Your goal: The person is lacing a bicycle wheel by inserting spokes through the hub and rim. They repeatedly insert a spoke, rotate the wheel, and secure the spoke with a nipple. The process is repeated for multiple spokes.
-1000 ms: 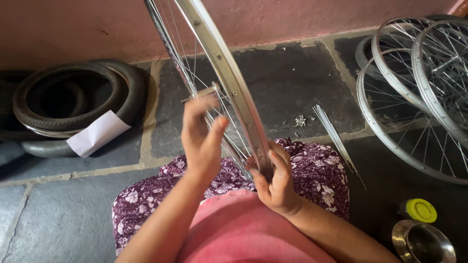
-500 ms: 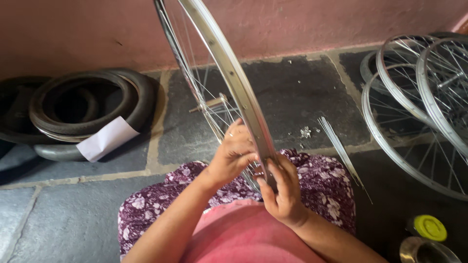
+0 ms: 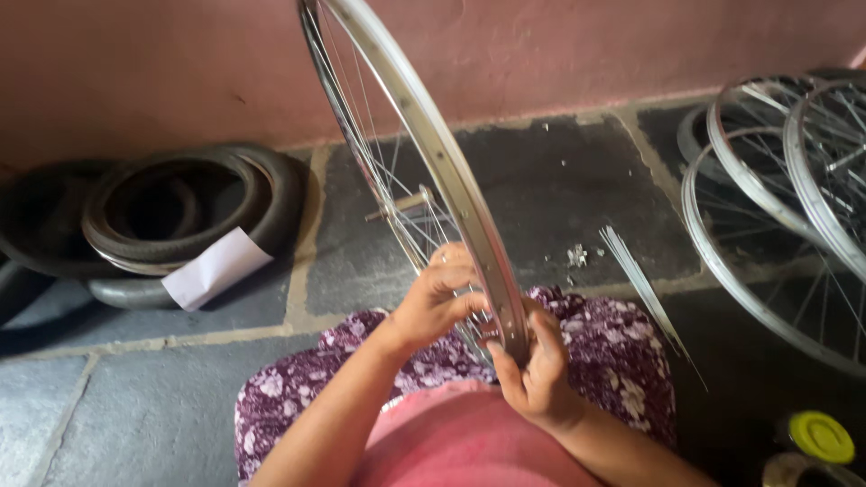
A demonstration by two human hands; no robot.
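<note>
A silver bicycle wheel rim (image 3: pixel 424 153) with thin spokes and a hub axle (image 3: pixel 401 206) stands upright on my lap, which is covered by purple flowered cloth. My left hand (image 3: pixel 437 302) reaches in from the left among the spokes near the bottom of the rim, with its fingers curled on the rim's inner side. My right hand (image 3: pixel 539 374) grips the lowest part of the rim from the right, thumb up against the metal.
Black tyres (image 3: pixel 180 212) lie stacked at the left by the pink wall, a white paper (image 3: pixel 216 268) on them. A bundle of loose spokes (image 3: pixel 645 289) lies on the stone floor. Several spoked rims (image 3: pixel 785 216) lie at the right. A yellow-lidded container (image 3: pixel 819 437) stands at bottom right.
My left hand dropped from an open raised pose to the spokes near the rim's bottom and closed there. My right hand stayed on the rim. The camera view shifted slightly left.
</note>
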